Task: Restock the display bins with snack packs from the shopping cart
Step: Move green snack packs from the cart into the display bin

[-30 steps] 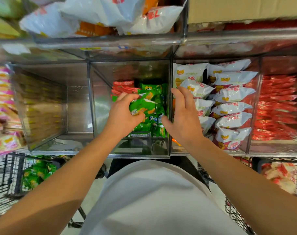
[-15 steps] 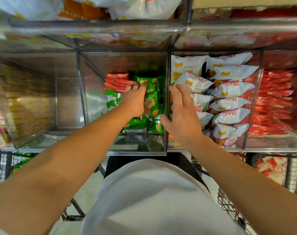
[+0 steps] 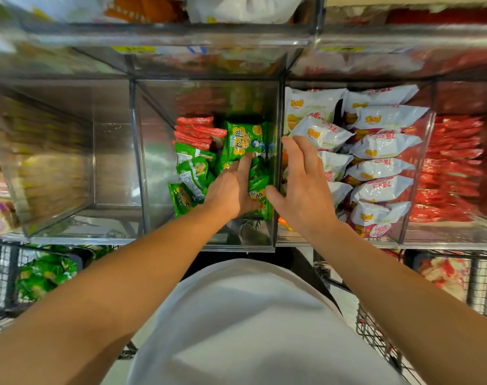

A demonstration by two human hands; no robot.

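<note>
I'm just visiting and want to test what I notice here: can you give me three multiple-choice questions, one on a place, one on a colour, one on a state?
1. Where is the left hand?
A. in the cart
B. in the middle bin
C. on the top shelf

2. What colour are the packs under that hand?
A. green
B. blue
C. black

3. How is the right hand?
A. gripping a white pack
B. a closed fist
C. open, holding nothing

Answers: 1 B, it reaches between that bin's clear walls; 2 A, green wrappers surround it; 3 C, its fingers are spread at the divider.
</note>
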